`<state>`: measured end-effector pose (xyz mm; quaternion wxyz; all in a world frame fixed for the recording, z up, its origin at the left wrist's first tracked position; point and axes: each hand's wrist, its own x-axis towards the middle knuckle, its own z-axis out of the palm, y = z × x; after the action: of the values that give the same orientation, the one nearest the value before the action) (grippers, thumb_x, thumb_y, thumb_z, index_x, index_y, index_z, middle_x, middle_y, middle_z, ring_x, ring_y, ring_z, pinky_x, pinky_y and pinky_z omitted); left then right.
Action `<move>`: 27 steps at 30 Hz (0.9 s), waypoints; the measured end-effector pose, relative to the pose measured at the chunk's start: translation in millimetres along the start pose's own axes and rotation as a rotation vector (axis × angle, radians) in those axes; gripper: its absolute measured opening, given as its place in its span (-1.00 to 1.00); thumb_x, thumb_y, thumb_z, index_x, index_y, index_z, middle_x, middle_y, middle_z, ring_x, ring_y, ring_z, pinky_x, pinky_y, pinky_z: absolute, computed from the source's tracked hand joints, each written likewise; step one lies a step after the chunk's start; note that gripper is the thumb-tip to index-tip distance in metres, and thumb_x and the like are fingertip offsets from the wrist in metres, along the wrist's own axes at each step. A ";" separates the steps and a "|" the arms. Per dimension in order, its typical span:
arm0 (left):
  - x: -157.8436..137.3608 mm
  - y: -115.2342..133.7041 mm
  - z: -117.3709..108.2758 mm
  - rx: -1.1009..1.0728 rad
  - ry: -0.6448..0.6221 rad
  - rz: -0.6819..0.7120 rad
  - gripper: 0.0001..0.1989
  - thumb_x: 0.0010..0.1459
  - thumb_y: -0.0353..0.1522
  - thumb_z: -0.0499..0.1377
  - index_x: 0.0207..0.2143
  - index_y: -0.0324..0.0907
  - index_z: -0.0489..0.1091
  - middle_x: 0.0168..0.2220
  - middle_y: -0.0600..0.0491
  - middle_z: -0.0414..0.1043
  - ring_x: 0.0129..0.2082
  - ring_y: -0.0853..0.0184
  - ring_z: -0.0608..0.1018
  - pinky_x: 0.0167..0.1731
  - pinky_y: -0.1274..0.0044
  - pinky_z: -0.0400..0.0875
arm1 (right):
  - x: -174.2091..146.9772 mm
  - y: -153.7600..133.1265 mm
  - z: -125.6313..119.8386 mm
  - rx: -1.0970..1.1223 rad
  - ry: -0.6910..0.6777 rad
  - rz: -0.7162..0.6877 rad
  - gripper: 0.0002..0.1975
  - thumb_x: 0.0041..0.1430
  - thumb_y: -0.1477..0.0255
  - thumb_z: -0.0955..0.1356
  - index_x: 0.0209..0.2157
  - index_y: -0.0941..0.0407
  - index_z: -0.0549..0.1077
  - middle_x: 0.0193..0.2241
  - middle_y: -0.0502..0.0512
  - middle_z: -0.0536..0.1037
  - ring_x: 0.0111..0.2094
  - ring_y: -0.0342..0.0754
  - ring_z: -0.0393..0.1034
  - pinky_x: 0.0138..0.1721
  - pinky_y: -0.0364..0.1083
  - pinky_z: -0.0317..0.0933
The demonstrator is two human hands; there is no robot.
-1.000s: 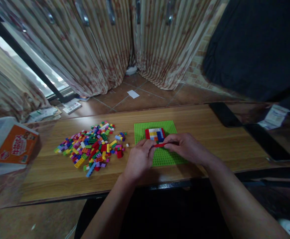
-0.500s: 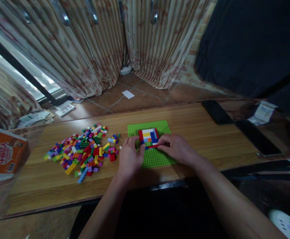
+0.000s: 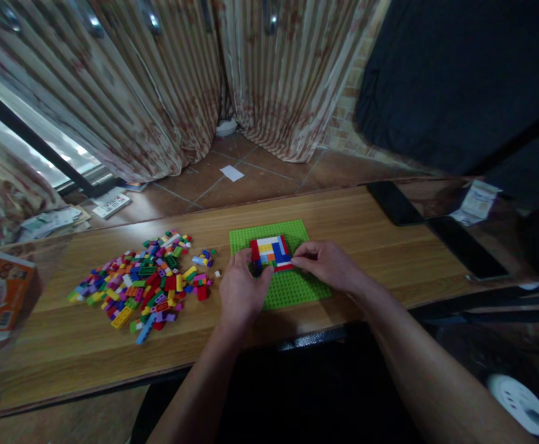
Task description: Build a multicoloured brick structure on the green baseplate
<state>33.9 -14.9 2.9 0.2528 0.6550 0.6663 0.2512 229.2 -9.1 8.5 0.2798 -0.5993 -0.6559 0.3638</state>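
Note:
A green studded baseplate (image 3: 297, 293) lies on the table with a low block of toy bricks (image 3: 269, 246) on it. This block has a red, white and blue border and yellow, orange and blue bricks inside. A long red brick (image 3: 282, 267) lies along its near edge. At the block's near right corner, my right hand (image 3: 327, 264) pinches the end of the red brick. My left hand (image 3: 244, 287) rests at the near left corner, thumb and fingers apart, its thumb close to the red brick's left end. Its fingertips partly hide the left edge.
A heap of loose, many-coloured bricks (image 3: 149, 280) spreads over the table's left part. A small white brick (image 3: 218, 274) lies between heap and baseplate. Two black phone-like slabs (image 3: 395, 203) are at the right. An orange and white box (image 3: 1, 293) stands at the far left.
The long red brick now sits against the block's near edge, where it earlier lay slightly askew. My right fingers have shifted to its right end. The whole view has swung slightly.

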 end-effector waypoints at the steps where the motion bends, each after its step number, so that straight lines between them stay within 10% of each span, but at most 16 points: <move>1: 0.0 0.3 0.1 0.000 0.000 -0.002 -0.56 0.05 -0.24 0.24 -0.01 -0.17 0.33 -0.11 -0.09 0.49 -0.17 0.19 0.54 -0.19 0.36 0.44 | 0.5 1.2 -1.3 0.014 -0.003 0.014 -0.84 0.13 0.37 0.36 -0.45 0.13 0.51 -0.55 0.01 0.55 -0.54 -0.16 0.38 -0.48 -0.15 0.18; 27: 0.3 2.1 4.7 -0.057 0.014 -0.071 -0.52 0.00 -0.28 0.27 -0.01 -0.19 0.32 -0.08 -0.10 0.46 -0.18 0.21 0.54 -0.18 0.37 0.42 | 5.5 -2.7 7.3 -0.150 0.040 0.031 -0.83 0.02 0.33 0.42 -0.53 0.12 0.51 -0.57 -0.01 0.51 -0.51 -0.13 0.33 -0.46 -0.13 0.09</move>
<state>38.6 -14.6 0.9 0.2752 0.6216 0.6836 0.2655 221.1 -4.7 6.1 0.2418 -0.6358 -0.6661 0.3059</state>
